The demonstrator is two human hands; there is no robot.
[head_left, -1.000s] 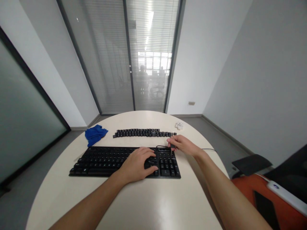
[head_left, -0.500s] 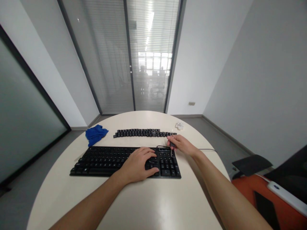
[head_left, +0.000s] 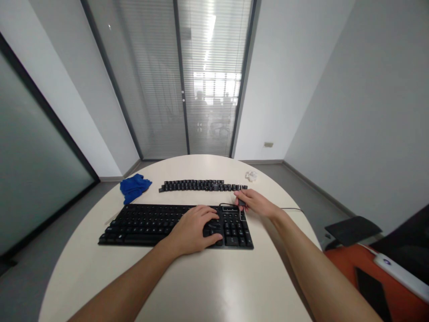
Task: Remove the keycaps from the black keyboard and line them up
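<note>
A black keyboard [head_left: 144,226] lies on the table in front of me. My left hand [head_left: 196,229] rests palm down over its arrow and navigation keys, fingers spread. Above the top of the number pad, my right hand [head_left: 251,202] pinches the dark handle of a wire keycap puller [head_left: 241,203]. The puller's thin wires reach down over the number pad's upper right keys; whether they hook a key I cannot tell. Behind the keyboard, loose black keycaps [head_left: 192,185] are lined up in rows, some of them just beyond my right hand.
A crumpled blue cloth [head_left: 134,188] sits at the back left of the round table [head_left: 221,281], a white crumpled tissue [head_left: 251,176] at the back right. The keyboard's cable [head_left: 291,209] runs off rightward. An orange chair [head_left: 345,268] at right bears a white power strip [head_left: 398,273].
The puller's wires have shifted slightly over the number pad's upper right keys. My left hand stays in place on the keyboard.
</note>
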